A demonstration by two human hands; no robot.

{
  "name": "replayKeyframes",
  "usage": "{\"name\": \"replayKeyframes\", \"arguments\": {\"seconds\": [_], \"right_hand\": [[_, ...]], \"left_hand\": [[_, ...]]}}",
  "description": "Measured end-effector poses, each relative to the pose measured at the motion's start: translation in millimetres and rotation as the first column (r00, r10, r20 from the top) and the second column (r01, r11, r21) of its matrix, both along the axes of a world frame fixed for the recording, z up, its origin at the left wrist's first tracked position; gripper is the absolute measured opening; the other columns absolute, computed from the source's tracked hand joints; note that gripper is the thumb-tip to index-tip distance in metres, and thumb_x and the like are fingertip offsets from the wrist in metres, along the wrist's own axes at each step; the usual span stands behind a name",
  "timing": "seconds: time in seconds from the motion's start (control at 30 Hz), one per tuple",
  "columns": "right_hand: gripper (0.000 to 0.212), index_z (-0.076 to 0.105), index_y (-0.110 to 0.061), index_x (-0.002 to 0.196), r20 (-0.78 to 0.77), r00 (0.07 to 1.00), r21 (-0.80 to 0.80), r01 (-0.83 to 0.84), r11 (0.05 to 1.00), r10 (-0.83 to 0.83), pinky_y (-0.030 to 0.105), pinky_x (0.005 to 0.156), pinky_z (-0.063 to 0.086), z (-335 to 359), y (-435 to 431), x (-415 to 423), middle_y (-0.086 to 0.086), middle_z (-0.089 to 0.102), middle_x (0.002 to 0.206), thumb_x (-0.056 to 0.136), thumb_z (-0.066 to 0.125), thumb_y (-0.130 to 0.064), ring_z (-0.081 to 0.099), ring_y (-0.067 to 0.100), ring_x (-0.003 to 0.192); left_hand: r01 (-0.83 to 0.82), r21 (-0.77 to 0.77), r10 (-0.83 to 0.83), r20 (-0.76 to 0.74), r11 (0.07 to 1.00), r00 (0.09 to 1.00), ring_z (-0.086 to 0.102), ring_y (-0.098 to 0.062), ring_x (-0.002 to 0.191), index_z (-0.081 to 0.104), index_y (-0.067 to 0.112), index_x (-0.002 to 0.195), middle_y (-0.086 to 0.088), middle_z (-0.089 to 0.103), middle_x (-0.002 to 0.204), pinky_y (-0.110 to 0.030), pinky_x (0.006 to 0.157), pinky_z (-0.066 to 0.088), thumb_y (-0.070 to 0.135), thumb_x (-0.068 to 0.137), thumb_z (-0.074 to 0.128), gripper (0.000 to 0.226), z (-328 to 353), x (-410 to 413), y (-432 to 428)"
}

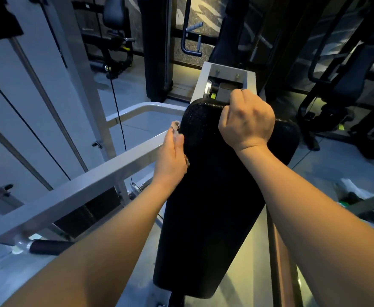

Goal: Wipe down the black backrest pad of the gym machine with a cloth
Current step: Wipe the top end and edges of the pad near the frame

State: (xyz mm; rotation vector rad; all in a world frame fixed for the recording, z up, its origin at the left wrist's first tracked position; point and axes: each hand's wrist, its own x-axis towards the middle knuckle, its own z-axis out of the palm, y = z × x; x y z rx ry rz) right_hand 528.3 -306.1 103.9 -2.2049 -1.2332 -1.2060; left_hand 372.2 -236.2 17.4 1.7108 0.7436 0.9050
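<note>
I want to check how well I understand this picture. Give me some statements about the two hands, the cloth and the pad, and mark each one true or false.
1. The right hand grips the top edge of the backrest pad, with its fingers curled over it. True.
2. The cloth is in the right hand. False: it is under the left hand, against the left side of the pad.
3. The left hand lies flat on the cloth, with its fingers straight. True.
4. The backrest pad is white. False: it is black.
</note>
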Motion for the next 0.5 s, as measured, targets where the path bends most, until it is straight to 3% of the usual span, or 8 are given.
{"name": "replayKeyframes", "arguments": {"seconds": [0.03,0.07,0.1,0.17,0.23,0.3,0.37,0.5], "right_hand": [[0.015,0.060,-0.012,0.083,-0.004,1.000,-0.003,-0.003,1.000,0.003,0.030,0.060,0.027,-0.2,0.0,-0.1,0.010,0.061,0.077,0.087,0.052,-0.024,0.056,0.033,0.063],[0.016,0.060,-0.012,0.084,-0.007,1.000,-0.004,-0.008,1.000,0.008,0.031,0.060,0.028,-0.1,0.3,0.1,0.010,0.061,0.077,0.087,0.052,-0.024,0.057,0.033,0.064],[0.016,0.061,-0.012,0.084,-0.009,1.000,-0.006,-0.010,1.000,0.010,0.031,0.059,0.030,0.2,0.5,0.3,0.010,0.061,0.078,0.088,0.052,-0.025,0.057,0.033,0.064],[0.016,0.060,-0.012,0.085,-0.009,1.000,-0.004,-0.008,1.000,0.008,0.031,0.059,0.031,0.2,0.2,0.1,0.010,0.061,0.078,0.088,0.053,-0.025,0.057,0.032,0.065],[0.015,0.060,-0.012,0.084,-0.001,1.000,0.005,-0.014,1.000,0.014,0.030,0.060,0.029,0.0,0.0,0.1,0.009,0.061,0.077,0.087,0.053,-0.025,0.056,0.032,0.063],[0.015,0.060,-0.012,0.083,0.007,1.000,0.011,-0.012,1.000,0.012,0.030,0.060,0.028,-0.2,0.5,1.0,0.010,0.060,0.077,0.087,0.053,-0.025,0.056,0.032,0.063],[0.015,0.060,-0.012,0.082,0.018,1.000,0.013,-0.007,1.000,0.007,0.031,0.058,0.030,-1.7,1.6,1.2,0.011,0.061,0.076,0.086,0.053,-0.024,0.057,0.033,0.063],[0.018,0.061,-0.011,0.085,0.024,1.000,0.008,-0.002,1.000,0.002,0.032,0.058,0.031,-2.5,2.0,0.4,0.012,0.062,0.078,0.087,0.051,-0.025,0.058,0.034,0.064]], "left_hand": [[-0.058,0.018,0.057,0.036,0.998,0.998,0.064,-0.005,0.094,0.044,0.025,0.142,0.004,0.067,0.107,-0.040,0.087,0.055,0.040,0.109,0.031,0.039,7.5,5.0,3.2],[-0.087,0.077,0.083,0.054,0.993,0.995,0.064,-0.012,0.106,0.038,0.025,0.150,0.000,0.065,0.122,-0.044,0.093,0.054,0.042,0.109,0.031,0.045,19.9,10.8,5.2],[-0.079,0.198,0.072,0.045,0.977,0.996,0.056,-0.018,0.126,0.027,0.026,0.157,-0.003,0.052,0.147,-0.045,0.105,0.048,0.043,0.108,0.031,0.051,31.3,18.0,7.2],[-0.007,0.507,0.030,-0.037,0.862,0.999,0.016,-0.023,0.153,0.011,0.019,0.160,-0.003,0.012,0.168,-0.050,0.121,0.028,0.039,0.108,0.032,0.060,37.3,31.8,9.4],[0.039,0.658,0.070,-0.138,0.752,0.988,-0.010,-0.022,0.154,0.006,0.009,0.160,-0.012,-0.001,0.168,-0.057,0.120,0.024,0.038,0.107,0.026,0.064,18.3,32.7,11.7],[0.048,0.702,0.110,-0.179,0.711,0.978,-0.014,-0.025,0.152,0.005,0.005,0.158,-0.016,-0.002,0.166,-0.060,0.114,0.035,0.037,0.107,0.020,0.062,-8.1,23.4,12.6],[0.059,0.695,0.113,-0.199,0.716,0.974,-0.006,-0.033,0.153,0.008,0.003,0.157,-0.020,0.003,0.165,-0.058,0.109,0.043,0.028,0.105,0.024,0.060,-31.3,11.9,8.5],[0.137,0.684,0.063,-0.258,0.716,0.964,-0.001,-0.037,0.153,0.010,0.004,0.157,-0.019,0.003,0.165,-0.058,0.107,0.044,0.026,0.102,0.027,0.061,-52.7,-8.1,-4.5]]}}
